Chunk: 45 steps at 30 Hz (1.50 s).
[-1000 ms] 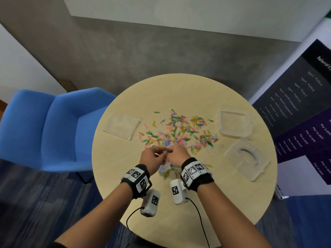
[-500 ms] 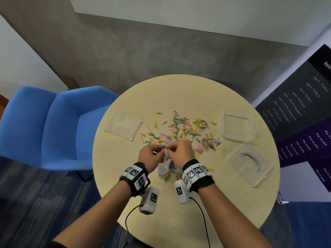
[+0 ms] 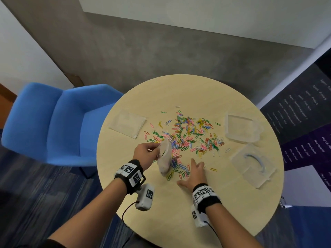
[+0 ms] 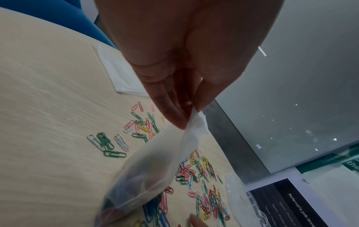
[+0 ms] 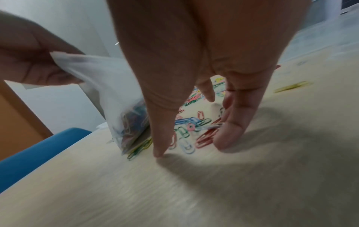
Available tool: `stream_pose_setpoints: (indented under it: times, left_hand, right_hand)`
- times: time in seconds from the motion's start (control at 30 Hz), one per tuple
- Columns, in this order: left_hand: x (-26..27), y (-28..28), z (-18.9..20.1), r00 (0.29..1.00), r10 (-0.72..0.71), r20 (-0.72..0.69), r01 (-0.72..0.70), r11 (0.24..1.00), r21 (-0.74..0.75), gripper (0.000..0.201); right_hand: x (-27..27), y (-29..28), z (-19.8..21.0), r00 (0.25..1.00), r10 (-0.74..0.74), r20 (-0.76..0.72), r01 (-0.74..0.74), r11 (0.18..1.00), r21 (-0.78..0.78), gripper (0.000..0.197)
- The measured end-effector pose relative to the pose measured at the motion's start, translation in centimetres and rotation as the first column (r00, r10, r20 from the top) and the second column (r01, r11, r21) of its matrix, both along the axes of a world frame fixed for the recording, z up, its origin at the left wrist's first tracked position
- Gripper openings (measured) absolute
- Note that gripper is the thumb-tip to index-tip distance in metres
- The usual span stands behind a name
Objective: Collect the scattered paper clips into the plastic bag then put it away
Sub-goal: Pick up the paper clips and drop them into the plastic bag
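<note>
Many coloured paper clips [image 3: 188, 136] lie scattered over the middle of the round wooden table [image 3: 197, 90]. My left hand [image 3: 146, 154] pinches the top edge of a small translucent plastic bag [image 3: 164, 158] [image 4: 155, 165] [image 5: 108, 86], which hangs with its bottom on the table and holds several clips. My right hand [image 3: 194, 172] is spread with straight fingers, fingertips [image 5: 225, 138] down on the table around a small cluster of clips [image 5: 194, 130] just right of the bag.
A flat spare plastic bag [image 3: 128, 123] lies at the table's left. A clear plastic box [image 3: 241, 128] and its lid [image 3: 254, 164] sit at the right. A blue chair [image 3: 53, 122] stands left of the table. A dark poster [image 3: 304, 122] is at the right.
Both hands held the bag's mouth together before. My right hand has let go and dropped to the table right of the bag; the left alone now holds the bag, shifted slightly left.
</note>
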<state>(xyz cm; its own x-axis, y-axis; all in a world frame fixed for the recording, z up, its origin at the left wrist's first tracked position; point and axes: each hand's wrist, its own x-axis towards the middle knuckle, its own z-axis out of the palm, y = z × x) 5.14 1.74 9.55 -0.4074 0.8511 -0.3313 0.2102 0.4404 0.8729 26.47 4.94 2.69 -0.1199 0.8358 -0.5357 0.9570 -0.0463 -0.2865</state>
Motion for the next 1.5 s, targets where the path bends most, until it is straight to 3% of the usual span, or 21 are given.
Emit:
stream_pose_setpoints:
  times: [0.27, 0.37, 0.5, 0.63, 0.73, 0.83, 0.87, 0.9, 0.97, 1.0, 1.03, 1.13, 1.23, 1.37, 1.5]
  left_hand:
    - [0.8, -0.6, 0.3, 1.000, 0.007, -0.021, -0.007, 1.000, 0.012, 0.019]
    - [0.9, -0.8, 0.2, 0.999, 0.039, 0.009, -0.039, 0.999, 0.015, 0.016]
    - [0.7, -1.0, -0.2, 0.997, 0.076, 0.027, -0.076, 0.997, 0.011, 0.014]
    - [1.1, -0.9, -0.3, 0.995, 0.095, 0.043, -0.095, 0.995, -0.004, 0.017]
    - [1.5, -0.8, -0.5, 0.991, 0.105, 0.084, -0.106, 0.994, 0.003, 0.016]
    - [2.4, -0.6, -0.4, 0.986, 0.115, 0.119, -0.118, 0.993, 0.019, 0.012]
    - [2.6, -0.6, -0.4, 0.986, 0.114, 0.122, -0.118, 0.993, 0.026, 0.012]
    - [2.9, -0.5, -0.4, 0.986, 0.110, 0.122, -0.114, 0.993, 0.030, 0.012]
    - [3.4, -0.2, -0.6, 0.987, 0.104, 0.120, -0.108, 0.994, 0.027, 0.017]
    - [3.6, 0.0, -0.7, 0.987, 0.106, 0.124, -0.109, 0.994, 0.017, 0.020]
    - [3.8, 0.2, -0.8, 0.986, 0.108, 0.125, -0.110, 0.994, 0.007, 0.022]
    - [4.8, 0.6, -0.9, 0.988, 0.095, 0.120, -0.097, 0.995, 0.009, 0.023]
    - [5.6, 1.1, -0.9, 0.993, 0.066, 0.098, -0.068, 0.998, 0.019, 0.023]
    - [6.0, 1.6, -1.5, 0.999, 0.018, 0.051, -0.020, 0.999, 0.034, 0.021]
    - [6.4, 1.7, -2.1, 0.999, 0.000, 0.038, -0.001, 0.999, 0.035, 0.019]
  right_hand:
    - [-3.1, 0.9, -0.4, 0.950, 0.298, 0.091, -0.308, 0.941, 0.138, 0.110]
    - [-3.4, 0.5, -0.8, 0.901, 0.417, 0.119, -0.433, 0.883, 0.183, 0.086]
    - [-3.0, 0.1, -1.4, 0.862, 0.500, 0.086, -0.502, 0.819, 0.279, 0.033]
    - [-1.9, 0.7, -2.0, 0.823, 0.561, 0.083, -0.559, 0.777, 0.291, 0.021]
    - [-1.1, 2.0, -1.5, 0.871, 0.491, -0.007, -0.474, 0.843, 0.256, 0.024]
    - [0.0, 3.0, -0.5, 0.942, 0.135, -0.307, -0.092, 0.984, 0.151, 0.019]
    - [0.4, 3.3, 0.0, 0.901, -0.055, -0.430, 0.086, 0.995, 0.054, 0.017]
    - [0.9, 3.6, 0.6, 0.798, -0.263, -0.543, 0.245, 0.964, -0.106, 0.018]
    - [1.6, 4.1, 2.6, 0.459, -0.610, -0.646, 0.359, 0.792, -0.493, 0.022]
    - [1.7, 4.3, 3.7, 0.312, -0.692, -0.650, 0.326, 0.721, -0.611, 0.022]
    - [1.8, 4.6, 4.7, 0.219, -0.725, -0.653, 0.280, 0.688, -0.669, 0.021]
    - [1.2, 5.4, 7.1, 0.123, -0.716, -0.687, 0.163, 0.697, -0.698, 0.023]
    - [0.2, 6.0, 8.3, 0.145, -0.681, -0.717, 0.095, 0.731, -0.675, 0.028]
    - [-1.2, 6.3, 7.8, 0.400, -0.552, -0.732, 0.121, 0.823, -0.555, 0.028]
    - [-1.9, 6.9, 6.6, 0.633, -0.460, -0.622, 0.168, 0.866, -0.470, 0.010]
